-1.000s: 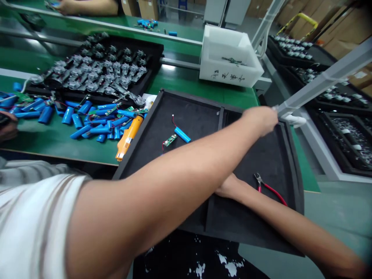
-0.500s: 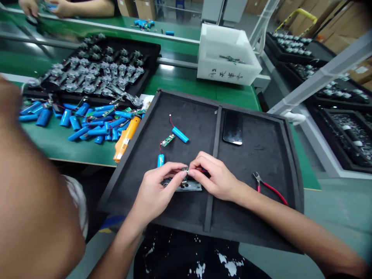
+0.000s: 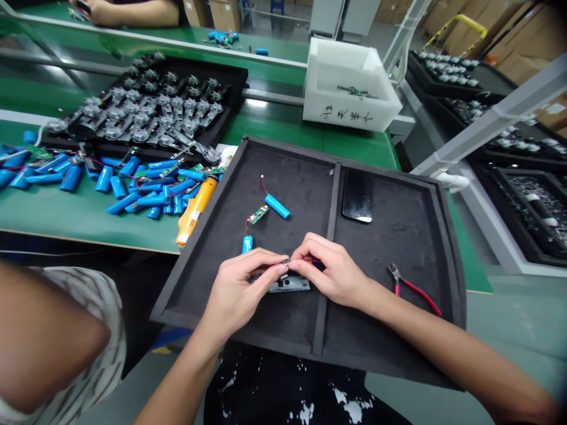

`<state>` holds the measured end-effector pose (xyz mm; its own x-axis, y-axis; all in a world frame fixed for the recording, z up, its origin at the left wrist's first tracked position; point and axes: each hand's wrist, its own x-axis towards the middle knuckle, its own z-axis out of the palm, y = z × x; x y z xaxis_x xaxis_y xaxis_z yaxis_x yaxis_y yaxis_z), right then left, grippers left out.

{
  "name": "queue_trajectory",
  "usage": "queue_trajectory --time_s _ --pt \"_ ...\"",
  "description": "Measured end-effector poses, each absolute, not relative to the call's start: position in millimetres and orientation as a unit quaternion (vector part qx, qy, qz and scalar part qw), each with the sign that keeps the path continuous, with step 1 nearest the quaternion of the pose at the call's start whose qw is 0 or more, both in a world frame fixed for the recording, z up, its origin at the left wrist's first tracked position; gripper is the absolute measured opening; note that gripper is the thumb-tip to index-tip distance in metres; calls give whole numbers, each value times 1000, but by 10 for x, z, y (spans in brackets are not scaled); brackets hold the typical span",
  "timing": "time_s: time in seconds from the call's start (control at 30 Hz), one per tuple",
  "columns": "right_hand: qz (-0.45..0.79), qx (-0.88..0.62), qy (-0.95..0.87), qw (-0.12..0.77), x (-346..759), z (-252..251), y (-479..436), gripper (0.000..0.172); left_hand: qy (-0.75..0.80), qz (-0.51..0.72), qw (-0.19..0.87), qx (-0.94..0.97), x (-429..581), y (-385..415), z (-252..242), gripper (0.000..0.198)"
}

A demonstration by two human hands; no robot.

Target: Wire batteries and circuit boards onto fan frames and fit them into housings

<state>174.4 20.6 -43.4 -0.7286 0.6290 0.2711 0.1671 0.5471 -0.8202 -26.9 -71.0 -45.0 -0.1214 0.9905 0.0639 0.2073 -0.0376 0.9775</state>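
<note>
Over the black tray (image 3: 292, 230), my left hand (image 3: 239, 289) pinches a small circuit board (image 3: 284, 269) between thumb and forefinger. My right hand (image 3: 332, 268) is closed too, its fingertips meeting the board's edge on a thin red and dark wire (image 3: 310, 260); the wire's end is hidden in the fingers. Beneath both hands lies a long grey translucent housing (image 3: 290, 284), partly covered. Just beyond my left hand are a blue battery (image 3: 247, 244) wired to a green circuit board (image 3: 258, 215), and another blue battery (image 3: 277, 206) with a plug lead.
A phone (image 3: 357, 198) and red-handled cutters (image 3: 407, 283) lie in the tray's right half. Left are an orange electric screwdriver (image 3: 195, 212), piled blue batteries (image 3: 155, 189) and a tray of grey assemblies (image 3: 137, 118). A white bin (image 3: 349, 106) stands behind. A person's arm (image 3: 48, 336) is close left.
The board between my fingertips has tilted, showing less of its face. The neighbouring person's arm at left has moved down and away, uncovering more batteries. My hands stay in nearly the same place.
</note>
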Motion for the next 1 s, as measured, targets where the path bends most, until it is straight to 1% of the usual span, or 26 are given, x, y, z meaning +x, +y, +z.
queue_trajectory --time_s 0.13,0.33,0.57,0.77,0.83,0.9,1.0 --pt "430 -246 -821 285 1741 -425 234 15 553 484 396 550 -311 -701 -435 9" --pt "445 -246 -812 286 1717 -395 266 19 552 432 382 603 -386 -697 -369 17" --pt "451 -256 -808 279 1710 -433 248 26 574 417 347 614 -377 -695 -352 15" --pt "445 -255 -816 265 1712 -404 270 23 545 427 355 628 -367 -645 -348 17" --pt "433 -249 -830 248 1718 -372 272 16 542 429 331 643 -380 -659 -349 20" --pt "417 -239 -848 224 1727 -349 272 11 557 424 283 656 -419 -721 -356 26" --pt "386 -227 -873 191 1734 -344 283 15 597 384 205 674 -525 -896 -380 43"
